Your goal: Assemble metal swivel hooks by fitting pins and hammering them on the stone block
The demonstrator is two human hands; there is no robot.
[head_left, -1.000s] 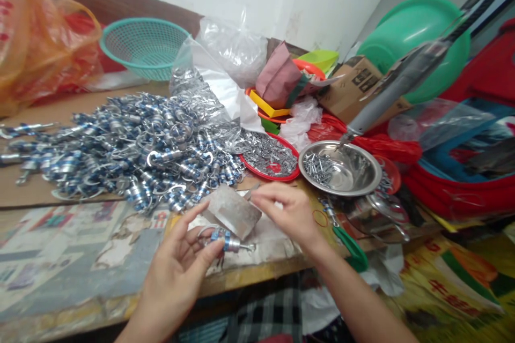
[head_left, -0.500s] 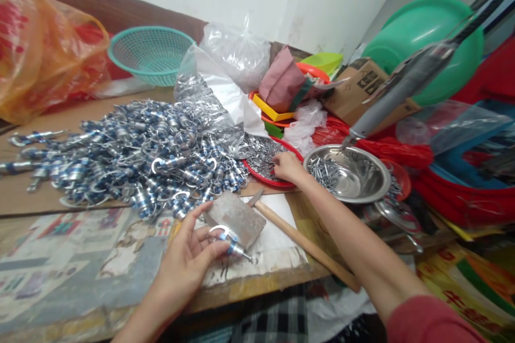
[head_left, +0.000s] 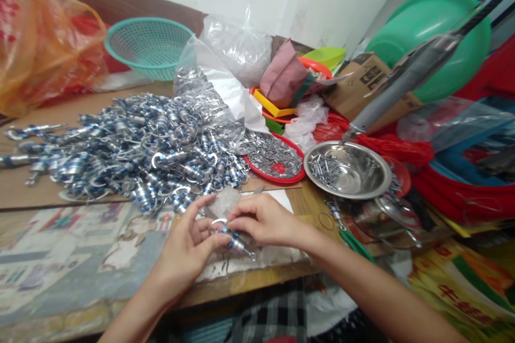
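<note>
My left hand [head_left: 193,238] grips a blue-and-silver metal piece [head_left: 237,244] with a curved hook at one end and a small ring at the other, between thumb and fingers. My right hand [head_left: 261,220] is pinched at the hook end of that piece; whatever its fingertips hold is too small to make out. Behind both hands a grey metal block [head_left: 224,202] shows in part. Beyond them lies a red tray [head_left: 301,176] of small silver metal parts. To the left spreads a large heap of similar blue-and-silver pieces [head_left: 161,144].
A steel bowl [head_left: 362,185] with nails or pins stands right of the tray. Farther back are a teal basket [head_left: 148,67], a clear plastic bag [head_left: 237,45], a cardboard box [head_left: 362,77] and a green basin [head_left: 438,43]. A grey metal arm [head_left: 382,96] slants above the bowl.
My right hand has left the red tray and come back to the piece in my left hand, its fingers pinched at the hook. My left hand keeps its hold in about the same place.
</note>
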